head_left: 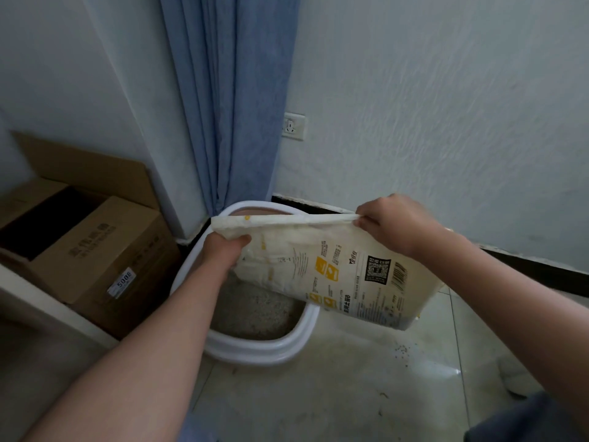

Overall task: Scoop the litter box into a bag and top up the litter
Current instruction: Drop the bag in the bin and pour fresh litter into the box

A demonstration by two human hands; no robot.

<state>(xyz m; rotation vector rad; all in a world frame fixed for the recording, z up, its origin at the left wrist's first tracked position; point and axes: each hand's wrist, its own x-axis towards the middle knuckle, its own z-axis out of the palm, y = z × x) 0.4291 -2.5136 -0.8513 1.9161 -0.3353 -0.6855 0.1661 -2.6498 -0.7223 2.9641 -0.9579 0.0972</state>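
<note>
I hold the litter bag (328,269) over the box (255,349): left hand (223,253) grips its corner, right hand (389,224) pinches the top edge. Judging scooping done; top-up under way, no pour visible.

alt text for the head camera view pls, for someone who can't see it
Two bare hands hold a cream printed litter bag tilted over a white oval plastic litter box of grey litter: the left hand grips its left end, the right hand pinches its top edge. A brown cardboard box sits left, a blue curtain behind.
</note>
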